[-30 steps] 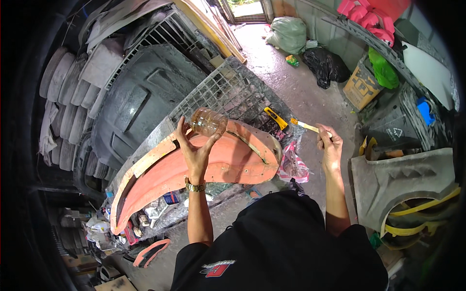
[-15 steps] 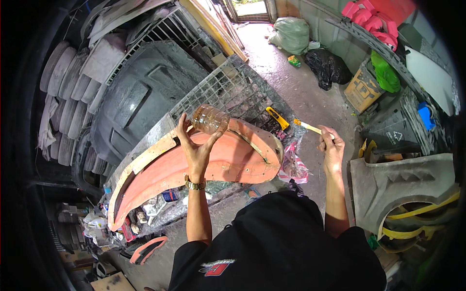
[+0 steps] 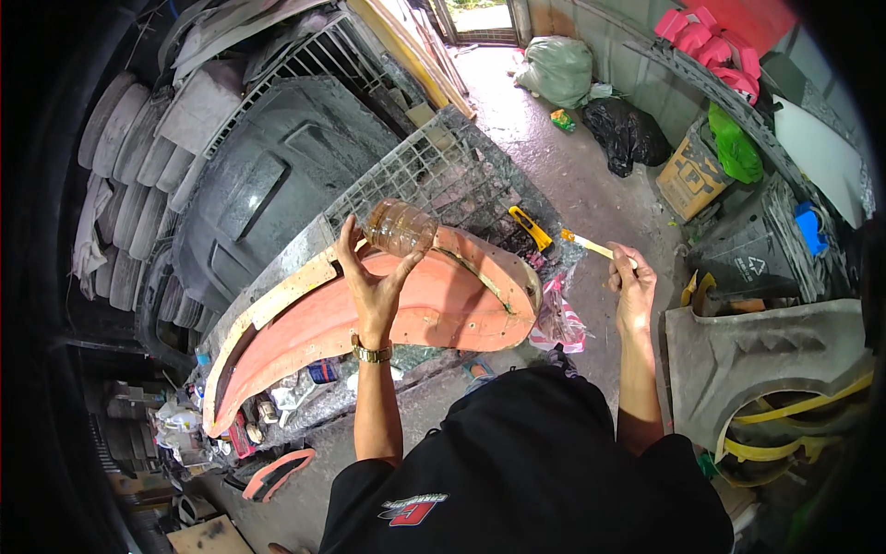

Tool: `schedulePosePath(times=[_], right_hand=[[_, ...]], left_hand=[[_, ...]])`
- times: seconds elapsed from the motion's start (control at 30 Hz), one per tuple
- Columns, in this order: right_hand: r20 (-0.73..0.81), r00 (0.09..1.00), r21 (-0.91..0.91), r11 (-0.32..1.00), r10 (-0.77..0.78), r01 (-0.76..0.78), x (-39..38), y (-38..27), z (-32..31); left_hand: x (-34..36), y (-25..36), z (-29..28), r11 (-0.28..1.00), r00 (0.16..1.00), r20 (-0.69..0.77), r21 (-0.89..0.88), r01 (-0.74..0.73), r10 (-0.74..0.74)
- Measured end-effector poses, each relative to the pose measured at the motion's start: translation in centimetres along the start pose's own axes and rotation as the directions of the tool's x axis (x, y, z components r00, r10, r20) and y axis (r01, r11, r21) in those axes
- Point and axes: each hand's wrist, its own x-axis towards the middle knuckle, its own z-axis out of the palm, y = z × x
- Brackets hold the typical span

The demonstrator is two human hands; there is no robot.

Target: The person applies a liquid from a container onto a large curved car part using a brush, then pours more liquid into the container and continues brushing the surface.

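Fingers [image 3: 348, 247] of the left hand [image 3: 374, 294] gripped a clear, round plastic jar [image 3: 401, 228].
The right hand [image 3: 634, 288] pinched a thin, pale brush [image 3: 591, 246] beside a long, curved, pink panel [image 3: 438, 319]; the jar was over its edge.

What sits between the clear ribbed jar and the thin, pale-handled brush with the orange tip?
In the head view, a yellow-and-black utility knife lies between jar and brush.

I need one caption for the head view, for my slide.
Left hand holds a clear jar over a curved pink panel while the right hand grips a brush.
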Motion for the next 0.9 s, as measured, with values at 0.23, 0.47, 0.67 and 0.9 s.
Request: schedulePosePath(times=[0.23,0.47,0.67,0.9], right_hand=[[-0.005,1.000,-0.013,1.000,0.003,-0.003,0.06,-0.11,0.04],[-0.006,1.000,-0.014,1.000,0.002,-0.002,0.20,-0.11,0.01],[-0.010,1.000,-0.039,0.999,-0.004,0.003,0.26,-0.31,0.13],[0.006,1.000,-0.042,0.999,0.000,0.000,0.47,-0.17,0.10]], left_hand=[[0.04,0.32,-0.13,1.000,1.000,-0.001,0.010,0.000,0.000],[0.21,0.63,-0.17,1.000,1.000,-0.008,0.010,-0.007,0.007],[0.19,0.78,-0.15,0.998,0.999,-0.024,-0.042,0.042,-0.043],[0.13,1.00,-0.38,1.000,0.999,-0.024,-0.011,0.025,-0.025]])
